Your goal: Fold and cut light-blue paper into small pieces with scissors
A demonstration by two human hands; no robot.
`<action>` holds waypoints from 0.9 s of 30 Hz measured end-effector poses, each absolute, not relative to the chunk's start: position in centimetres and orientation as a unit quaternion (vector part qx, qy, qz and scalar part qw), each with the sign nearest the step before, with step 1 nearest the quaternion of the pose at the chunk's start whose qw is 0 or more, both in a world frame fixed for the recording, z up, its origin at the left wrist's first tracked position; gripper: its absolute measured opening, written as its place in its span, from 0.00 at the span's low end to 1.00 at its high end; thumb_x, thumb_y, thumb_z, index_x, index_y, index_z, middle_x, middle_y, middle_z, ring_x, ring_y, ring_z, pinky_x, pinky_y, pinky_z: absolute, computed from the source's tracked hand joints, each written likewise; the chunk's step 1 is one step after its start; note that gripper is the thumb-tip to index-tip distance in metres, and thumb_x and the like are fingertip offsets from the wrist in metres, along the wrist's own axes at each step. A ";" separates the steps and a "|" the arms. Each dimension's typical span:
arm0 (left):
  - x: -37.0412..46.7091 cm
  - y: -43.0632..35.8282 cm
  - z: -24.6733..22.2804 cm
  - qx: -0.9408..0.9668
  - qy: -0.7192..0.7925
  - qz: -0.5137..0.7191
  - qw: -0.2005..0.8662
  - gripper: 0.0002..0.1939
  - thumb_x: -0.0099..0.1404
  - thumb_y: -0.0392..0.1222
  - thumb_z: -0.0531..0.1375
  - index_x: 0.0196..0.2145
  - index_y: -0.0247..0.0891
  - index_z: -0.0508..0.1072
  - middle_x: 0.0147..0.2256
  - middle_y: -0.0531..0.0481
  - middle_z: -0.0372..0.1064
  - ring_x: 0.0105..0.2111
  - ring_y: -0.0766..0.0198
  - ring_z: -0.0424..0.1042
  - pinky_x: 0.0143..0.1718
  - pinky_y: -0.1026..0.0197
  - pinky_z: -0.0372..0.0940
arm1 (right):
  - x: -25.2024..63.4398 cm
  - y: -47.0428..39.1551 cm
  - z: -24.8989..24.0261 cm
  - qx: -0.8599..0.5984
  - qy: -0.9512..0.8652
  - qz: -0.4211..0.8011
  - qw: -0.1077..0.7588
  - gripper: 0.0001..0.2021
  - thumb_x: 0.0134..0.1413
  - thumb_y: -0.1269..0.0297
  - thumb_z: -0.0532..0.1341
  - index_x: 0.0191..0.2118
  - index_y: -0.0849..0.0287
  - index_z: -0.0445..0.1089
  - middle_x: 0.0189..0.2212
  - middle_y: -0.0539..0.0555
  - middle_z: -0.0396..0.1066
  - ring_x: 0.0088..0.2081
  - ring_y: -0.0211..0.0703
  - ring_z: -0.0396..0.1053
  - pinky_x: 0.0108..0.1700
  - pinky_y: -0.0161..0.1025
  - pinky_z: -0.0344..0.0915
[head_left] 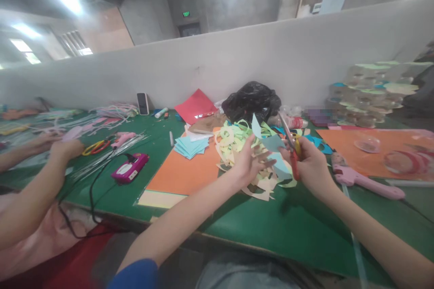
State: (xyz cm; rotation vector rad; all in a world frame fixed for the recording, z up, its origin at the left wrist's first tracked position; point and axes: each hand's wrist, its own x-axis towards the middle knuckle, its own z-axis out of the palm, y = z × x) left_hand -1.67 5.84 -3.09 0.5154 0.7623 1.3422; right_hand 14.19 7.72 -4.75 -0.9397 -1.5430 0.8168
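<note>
Over a heap of green and cream paper scraps [233, 142], my left hand [250, 162] has its fingers spread. Light blue paper pieces [280, 165] are by its fingertips; whether the hand touches them I cannot tell. My right hand [310, 160] is closed round the red and yellow handles of a pair of scissors [294, 158], whose blades point up and to the left, apart from each other. Left of the heap, a fanned stack of light blue paper squares [191, 146] lies on orange sheets [186, 174].
Another person's hands [66, 146] work at the left. A purple box [130, 168] with a black cable sits on the green table [251, 230]. A black plastic bag [251, 101] is behind the scraps. A pink glue gun [368, 183] lies at the right, near stacked plastic cups [368, 95].
</note>
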 end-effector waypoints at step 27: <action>-3.1 6.5 -1.0 0.203 0.297 0.646 0.673 0.11 0.63 0.33 0.55 0.42 0.33 0.74 0.43 0.38 0.77 0.48 0.50 0.75 0.52 0.44 0.70 | 13.8 8.3 -4.0 -0.482 -0.628 0.424 0.439 0.21 0.36 0.47 0.70 0.32 0.55 0.66 0.20 0.47 0.63 0.22 0.39 0.59 0.24 0.37 0.57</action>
